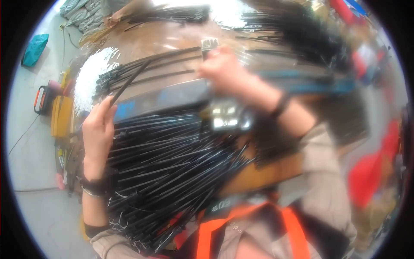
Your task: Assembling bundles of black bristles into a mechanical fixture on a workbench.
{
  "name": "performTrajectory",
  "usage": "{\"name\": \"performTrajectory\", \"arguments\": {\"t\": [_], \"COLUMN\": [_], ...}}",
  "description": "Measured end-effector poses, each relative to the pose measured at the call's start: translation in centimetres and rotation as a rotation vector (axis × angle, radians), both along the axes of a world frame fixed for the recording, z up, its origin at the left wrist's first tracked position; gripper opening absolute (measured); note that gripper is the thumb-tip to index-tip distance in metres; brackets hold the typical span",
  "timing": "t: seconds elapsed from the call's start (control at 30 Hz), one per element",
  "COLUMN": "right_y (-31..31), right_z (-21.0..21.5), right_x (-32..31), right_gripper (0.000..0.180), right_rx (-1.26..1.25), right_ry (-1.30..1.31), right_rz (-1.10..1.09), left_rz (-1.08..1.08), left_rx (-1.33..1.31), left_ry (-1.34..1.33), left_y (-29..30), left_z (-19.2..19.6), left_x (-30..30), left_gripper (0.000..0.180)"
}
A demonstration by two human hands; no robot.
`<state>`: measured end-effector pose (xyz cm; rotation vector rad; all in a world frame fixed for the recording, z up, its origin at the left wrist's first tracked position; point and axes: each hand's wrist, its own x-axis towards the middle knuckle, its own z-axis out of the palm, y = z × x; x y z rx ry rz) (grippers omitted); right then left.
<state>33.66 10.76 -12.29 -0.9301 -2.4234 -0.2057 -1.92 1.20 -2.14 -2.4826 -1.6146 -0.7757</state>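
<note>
My left hand [98, 126] is closed on a thin black rod [130, 80], which slants up and away to the right. Blurred by motion, my right hand [222, 69] looks curled into a fist over the middle of the table; whatever it may hold is hidden. Just beyond its knuckles is a small pale metallic piece [210, 44]. Several more black rods [172, 60] lie across the table between my hands. A large bundle of black rods [159, 155], some with white threads at their near ends, spreads in front of me.
A heap of small white pieces [92, 80] lies at the table's left side. A grey metal bar [172, 96] and a shiny block [228, 117] sit between the rods. More dark rods [297, 34] are piled at the far right. A yellow box [62, 115] stands left.
</note>
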Motion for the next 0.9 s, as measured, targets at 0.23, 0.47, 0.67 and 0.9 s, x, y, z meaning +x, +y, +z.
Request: {"name": "performTrajectory", "arguments": {"t": [0.23,0.47,0.67,0.9], "right_y": [-5.3,-8.4,-7.8,-7.9], "right_z": [-1.4,-1.5,-3.9,-4.3], "right_x": [17.7,28.4,28.4,28.6], "right_gripper": [0.008,0.006,0.004,0.007], "right_rx": [0.169,0.171,0.162,0.133], "right_ry": [-0.068,-0.043,0.017,0.044], "right_rz": [-0.441,-0.591,-0.605,-0.63], "left_rz": [-0.029,-0.451,-0.328,-0.314], "left_rx": [-0.041,-0.04,-0.164,-0.093], "left_ry": [0.183,0.102,0.212,-0.112], "left_y": [2.6,9.2,8.8,8.1], "left_z": [-3.0,-8.5,-10.8,-10.9], "left_x": [-0.7,12.6,12.0,13.0], "left_gripper": [0.021,0.014,0.018,0.024]}}
